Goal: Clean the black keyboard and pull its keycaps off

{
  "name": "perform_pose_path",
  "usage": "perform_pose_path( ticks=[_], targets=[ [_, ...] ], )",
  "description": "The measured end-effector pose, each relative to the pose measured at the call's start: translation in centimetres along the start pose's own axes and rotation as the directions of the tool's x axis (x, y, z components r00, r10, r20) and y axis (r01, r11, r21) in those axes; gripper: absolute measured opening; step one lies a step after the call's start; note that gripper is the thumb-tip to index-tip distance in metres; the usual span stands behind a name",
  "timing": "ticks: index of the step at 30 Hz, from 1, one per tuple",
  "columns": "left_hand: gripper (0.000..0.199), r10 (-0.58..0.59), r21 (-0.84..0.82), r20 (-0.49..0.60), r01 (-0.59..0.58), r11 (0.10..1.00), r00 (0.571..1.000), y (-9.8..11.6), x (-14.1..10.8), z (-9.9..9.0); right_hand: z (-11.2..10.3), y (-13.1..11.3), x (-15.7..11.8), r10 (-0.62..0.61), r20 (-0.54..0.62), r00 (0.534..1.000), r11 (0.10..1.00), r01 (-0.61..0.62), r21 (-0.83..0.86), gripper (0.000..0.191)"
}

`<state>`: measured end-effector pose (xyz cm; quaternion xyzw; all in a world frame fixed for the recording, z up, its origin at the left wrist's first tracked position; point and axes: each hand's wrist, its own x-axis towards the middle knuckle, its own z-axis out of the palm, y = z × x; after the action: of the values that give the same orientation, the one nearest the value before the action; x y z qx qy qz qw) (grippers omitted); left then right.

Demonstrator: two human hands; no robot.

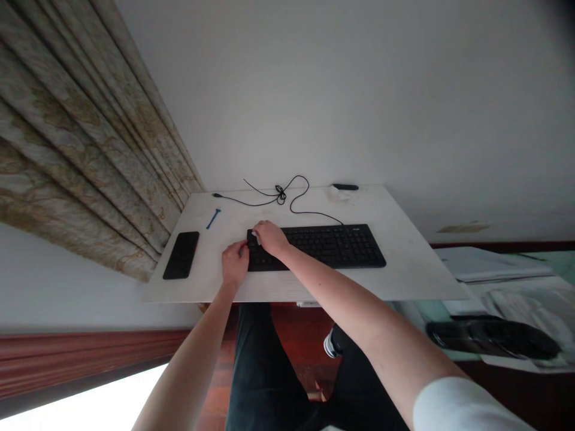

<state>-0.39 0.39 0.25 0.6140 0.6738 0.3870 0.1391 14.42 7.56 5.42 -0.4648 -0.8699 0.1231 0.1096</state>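
Note:
A black keyboard (pixel 332 246) lies flat on the white table. My left hand (pixel 235 263) grips its left edge, with the fingers curled against the side. Across the keyboard's upper left corner reaches my right hand (pixel 272 237), its fingers closed on a small white piece (pixel 256 235) that looks like tissue or a wipe. This white piece touches the keys there, and most of it is hidden by the fingers. The keyboard's black cable (pixel 281 194) runs behind it in a tied bundle, its plug resting at the back left.
On the table's left side lie a black phone (pixel 181 255) and a slim blue tool (pixel 213 218). A small black object (pixel 345 187) rests by the wall, beside something whitish and crumpled. Curtains (pixel 90 108) hang at left. Cluttered things, including a black item (pixel 494 338), sit at right.

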Motion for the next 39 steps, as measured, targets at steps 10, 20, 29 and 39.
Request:
perform_pose_path(
  ticks=[10, 20, 29, 39],
  targets=[
    [0.034, -0.006, -0.013, -0.003, 0.006, 1.0, 1.0, -0.1, 0.0, 0.1, -1.1, 3.5, -1.9, -0.096, 0.03, 0.995, 0.995, 0.095, 0.02, 0.027],
    [0.035, -0.002, 0.016, -0.003, 0.002, 1.0, 1.0, 0.1, 0.0, 0.0, -2.0, 7.6, -3.8, -0.138, 0.011, 0.99, 0.99, 0.138, 0.043, 0.024],
    [0.035, -0.019, 0.009, 0.0, 0.019, 1.0, 1.0, 0.2, 0.0, -0.1, -3.8, 10.3, -6.1, -0.164, -0.006, 0.986, 0.985, 0.164, 0.045, 0.024],
    [0.034, -0.006, 0.016, -0.015, 0.007, 1.0, 1.0, 0.3, -0.1, 0.0, -3.2, 9.7, -6.0, -0.124, -0.055, 0.991, 0.99, 0.127, 0.066, 0.024]
  ],
)
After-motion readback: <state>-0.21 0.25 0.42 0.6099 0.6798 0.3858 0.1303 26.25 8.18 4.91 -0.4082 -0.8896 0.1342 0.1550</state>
